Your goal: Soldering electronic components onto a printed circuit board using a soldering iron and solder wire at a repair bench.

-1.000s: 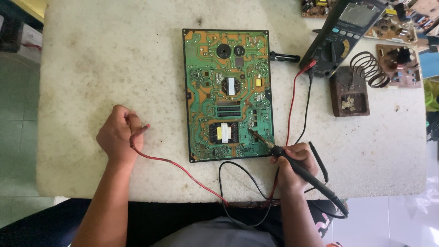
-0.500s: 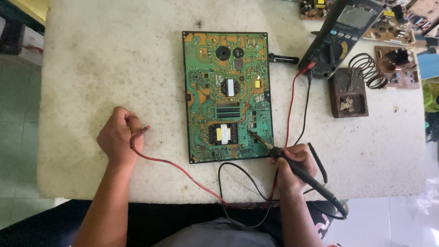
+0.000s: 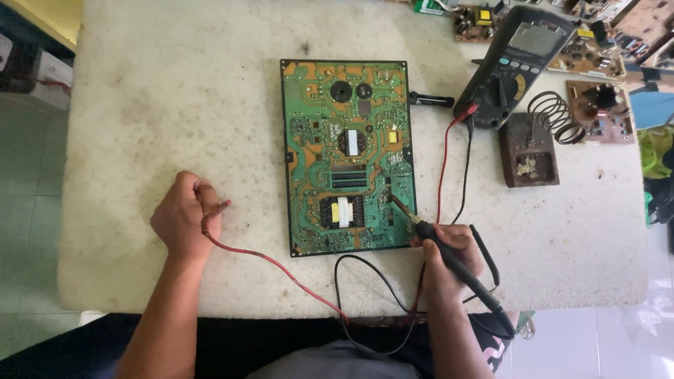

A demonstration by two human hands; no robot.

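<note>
Lying flat near the middle of the pale, stained stone tabletop (image 3: pixel 140 105), the green rectangular circuit board (image 3: pixel 347 156) shows its solder side upward, long edge running far to near, so its traces and joints are open to touch from above. The right hand (image 3: pixel 449 249) rests just off the board's near right corner, fingers closed in a pen-like grip around the black probe handle (image 3: pixel 460 270), whose thin metal tip slants up and left to meet the board close to its right edge. That low, slanted hold lets the heel of the hand steady itself on the table. A black lead trails from the handle's rear toward the near edge. The left hand (image 3: pixel 184 223) sits well apart to the left on bare table, fingers curled shut around the end of the thin red lead (image 3: pixel 281 270); whether a probe tip is inside the fist cannot be told. Its wire loops down toward the near edge, then climbs on the right to the dark handheld multimeter (image 3: pixel 509 67), propped tilted at the far right so its screen faces the person. Beside it stand a brown rusty soldering stand (image 3: pixel 530 151) with a coiled spring holder (image 3: pixel 554 116).
</note>
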